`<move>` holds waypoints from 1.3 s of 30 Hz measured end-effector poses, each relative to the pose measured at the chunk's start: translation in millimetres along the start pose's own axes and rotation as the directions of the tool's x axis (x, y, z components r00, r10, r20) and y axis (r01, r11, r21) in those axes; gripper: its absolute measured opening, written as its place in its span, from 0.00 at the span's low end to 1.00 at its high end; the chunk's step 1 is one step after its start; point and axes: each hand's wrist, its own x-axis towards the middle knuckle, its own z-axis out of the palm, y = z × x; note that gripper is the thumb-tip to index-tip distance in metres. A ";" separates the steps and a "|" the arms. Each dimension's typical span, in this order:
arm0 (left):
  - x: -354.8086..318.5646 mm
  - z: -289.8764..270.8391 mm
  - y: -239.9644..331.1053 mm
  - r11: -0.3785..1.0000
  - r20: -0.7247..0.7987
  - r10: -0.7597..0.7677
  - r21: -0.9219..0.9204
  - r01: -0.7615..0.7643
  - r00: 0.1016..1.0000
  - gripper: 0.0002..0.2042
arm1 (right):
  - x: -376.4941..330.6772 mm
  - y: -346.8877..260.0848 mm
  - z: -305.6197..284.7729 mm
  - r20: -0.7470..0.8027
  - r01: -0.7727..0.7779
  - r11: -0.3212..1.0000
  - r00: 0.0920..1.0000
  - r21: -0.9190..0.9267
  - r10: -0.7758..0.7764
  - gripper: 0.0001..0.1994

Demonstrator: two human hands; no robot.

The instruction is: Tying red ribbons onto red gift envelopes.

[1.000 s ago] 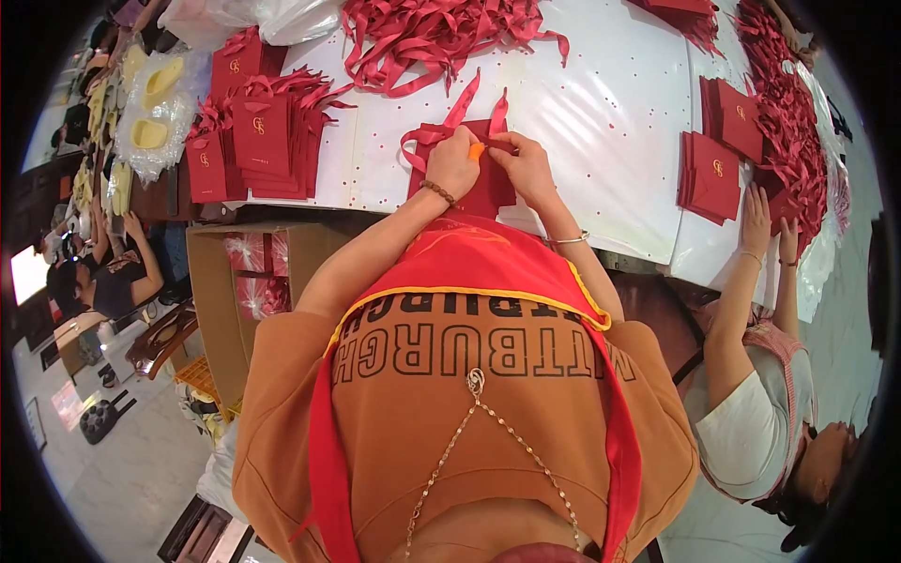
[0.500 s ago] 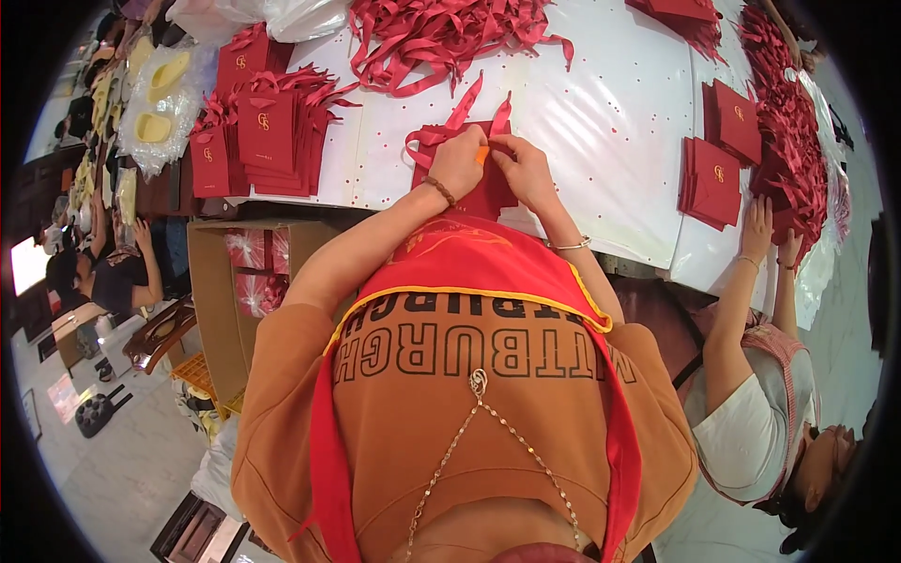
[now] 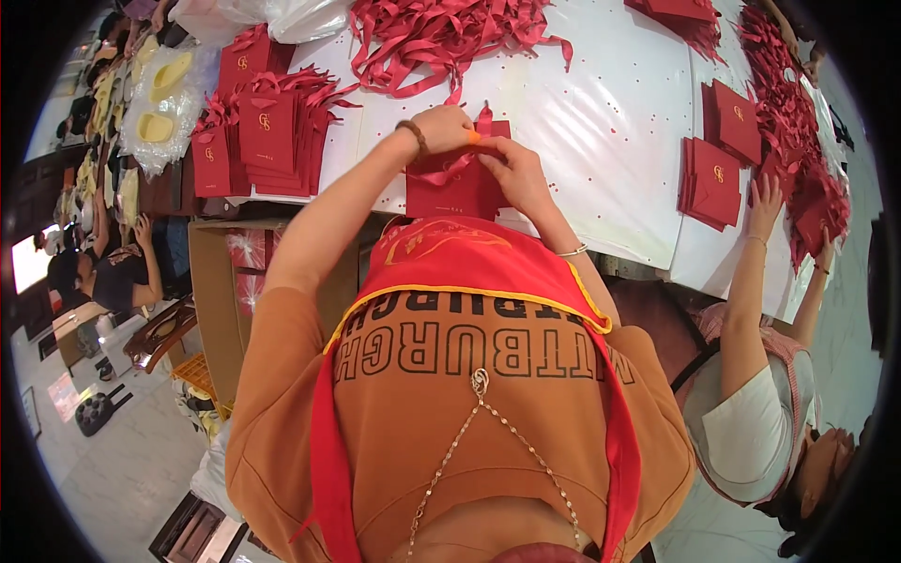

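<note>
A flat red paper bag (image 3: pixel 441 200) lies at the table's near edge in front of me, with a red ribbon (image 3: pixel 449 174) looped across its upper part. Over the bag's far left edge, my left hand (image 3: pixel 443 129) is closed on the ribbon; something orange shows at its fingertips. My right hand (image 3: pixel 516 174) is bent over the bag's right side, its fingertips pinched on the ribbon close to the left hand's. The exact grip of both hands is partly hidden by the fingers.
A tangled heap of red ribbons (image 3: pixel 450 42) lies beyond my hands. Stacked red bags (image 3: pixel 267 141) stand at left, beside bubble-wrapped yellow slippers (image 3: pixel 155 128). More bags (image 3: pixel 710 188) lie at right, near a co-worker's hand (image 3: pixel 765 206). A cardboard box (image 3: pixel 211 310) sits below the table edge.
My left hand has moved up and left, drawing the ribbon into a different loop. My right hand has barely shifted. At right, the co-worker's hands have moved apart, one with a red bag.
</note>
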 end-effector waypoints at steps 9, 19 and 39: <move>19.0 -14.5 -1.4 0.949 0.405 0.239 -0.290 -0.124 0.883 0.12 | -0.4 -4.8 0.6 -0.091 0.018 0.999 0.996 0.036 -0.014 0.09; 36.2 -14.2 -14.0 0.904 -0.112 -0.152 -0.418 0.092 0.982 0.12 | -2.9 -0.5 1.4 -0.093 -0.015 1.000 0.996 0.018 0.016 0.10; 25.6 -1.6 -4.7 0.879 0.212 0.053 -0.474 0.055 0.976 0.10 | 1.0 14.2 12.6 -0.265 0.246 0.954 0.921 -0.174 -0.286 0.13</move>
